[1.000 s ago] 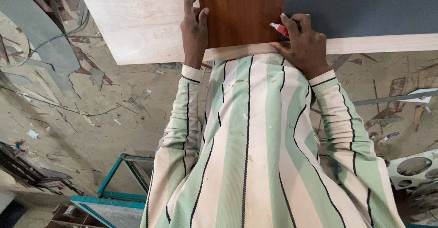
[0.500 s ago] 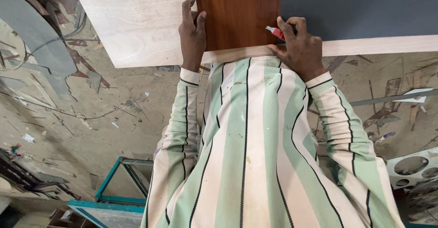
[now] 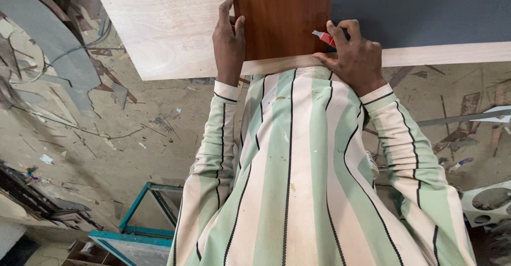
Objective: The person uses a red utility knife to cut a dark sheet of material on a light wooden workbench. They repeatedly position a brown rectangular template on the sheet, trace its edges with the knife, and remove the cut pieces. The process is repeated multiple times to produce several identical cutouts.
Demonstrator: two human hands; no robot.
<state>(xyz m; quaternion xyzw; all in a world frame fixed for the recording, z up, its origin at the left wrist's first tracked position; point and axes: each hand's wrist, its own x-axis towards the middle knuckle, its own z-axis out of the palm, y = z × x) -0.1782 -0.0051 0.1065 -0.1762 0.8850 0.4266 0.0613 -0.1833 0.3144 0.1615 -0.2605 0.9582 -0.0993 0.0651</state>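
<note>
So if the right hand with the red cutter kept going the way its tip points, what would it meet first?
The right hand aims the red cutter up and left, so it would probably meet the brown laminate strip at once; the tip looks to be at its edge, though contact is unclear.

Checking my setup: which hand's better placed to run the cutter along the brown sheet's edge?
Right hand, probably: it grips the red cutter at the brown sheet's right edge. Left hand lies flat, steadying the opposite edge.

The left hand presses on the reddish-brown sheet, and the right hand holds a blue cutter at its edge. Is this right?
Not quite: in the head view the cutter is red, not blue. The left hand does press on the reddish-brown sheet, and the right hand holds the cutter at its edge.
</note>
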